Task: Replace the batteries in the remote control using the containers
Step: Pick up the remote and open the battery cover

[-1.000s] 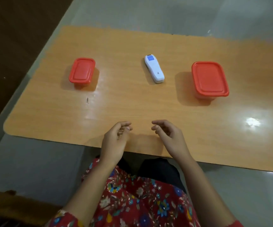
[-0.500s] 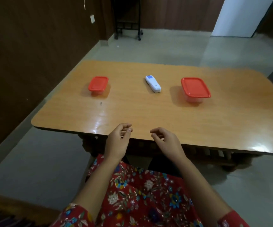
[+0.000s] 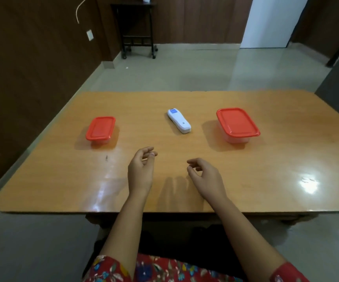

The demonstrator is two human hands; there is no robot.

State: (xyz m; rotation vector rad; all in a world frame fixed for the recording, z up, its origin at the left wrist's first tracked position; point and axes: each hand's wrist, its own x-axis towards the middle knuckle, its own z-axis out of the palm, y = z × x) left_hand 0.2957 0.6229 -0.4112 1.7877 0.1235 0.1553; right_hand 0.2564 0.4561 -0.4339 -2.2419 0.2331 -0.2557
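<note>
Two empty hands hovering over a wooden table (image 3: 266, 180), with a remote lying between two lidded containers.

Nearest, the left hand (image 3: 141, 169) and the right hand (image 3: 207, 177) are hanging loosely curled just above the tabletop, fingers half bent, gripping nothing. Beyond them, at about 12 o'clock, the white remote control (image 3: 178, 123) is lying flat and well apart from both hands, its blue-screened end pointing away; a small dark mark near its closer end is too blurred to read. The small red-lidded container (image 3: 100, 129) is sitting at about 10 o'clock from the left hand, the larger red-lidded container (image 3: 237, 124) at about 1 o'clock from the right hand, both with lids on.
</note>
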